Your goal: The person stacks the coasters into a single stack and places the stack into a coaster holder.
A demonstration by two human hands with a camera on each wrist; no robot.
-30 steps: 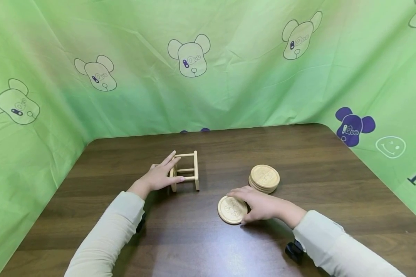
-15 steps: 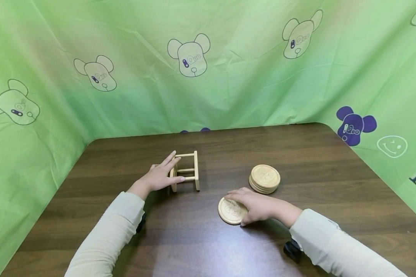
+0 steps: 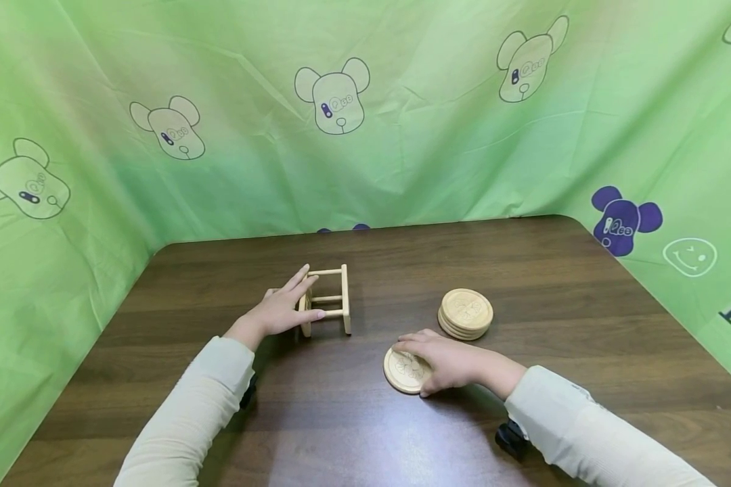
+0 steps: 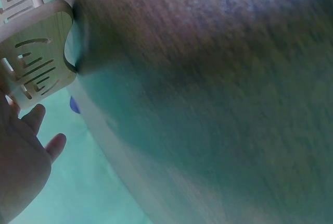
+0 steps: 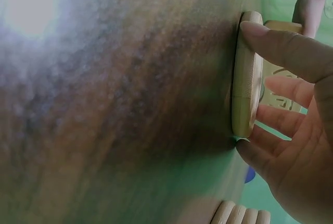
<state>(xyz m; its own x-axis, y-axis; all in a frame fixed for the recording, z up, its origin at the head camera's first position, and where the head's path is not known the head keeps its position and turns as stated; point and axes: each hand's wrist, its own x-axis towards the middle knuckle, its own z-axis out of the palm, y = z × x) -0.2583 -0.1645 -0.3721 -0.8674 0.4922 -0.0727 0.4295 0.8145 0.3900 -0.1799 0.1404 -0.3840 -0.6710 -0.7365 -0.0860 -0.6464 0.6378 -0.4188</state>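
In the head view, a small wooden coaster holder (image 3: 345, 295) with slotted end panels and thin crossbars stands left of centre on the table. My left hand (image 3: 277, 312) holds its left end, thumb at the near side and fingers spread toward the far side. The left wrist view shows the slotted panel (image 4: 39, 54) up close. A round wooden coaster (image 3: 405, 373) with a carved flower pattern lies flat nearer to me. Around its right part, my right hand (image 3: 453, 358) grips the rim; in the right wrist view the thumb is on the coaster's edge (image 5: 244, 83).
Several matching coasters form a stack (image 3: 465, 312) just beyond my right hand. The dark wood-grain table (image 3: 341, 419) has a far edge meeting a green printed cloth backdrop (image 3: 402, 162), which also rises at both sides.
My right hand has shifted slightly left and closed further over the coaster, which stays in place. My left hand and the coaster holder have not moved.
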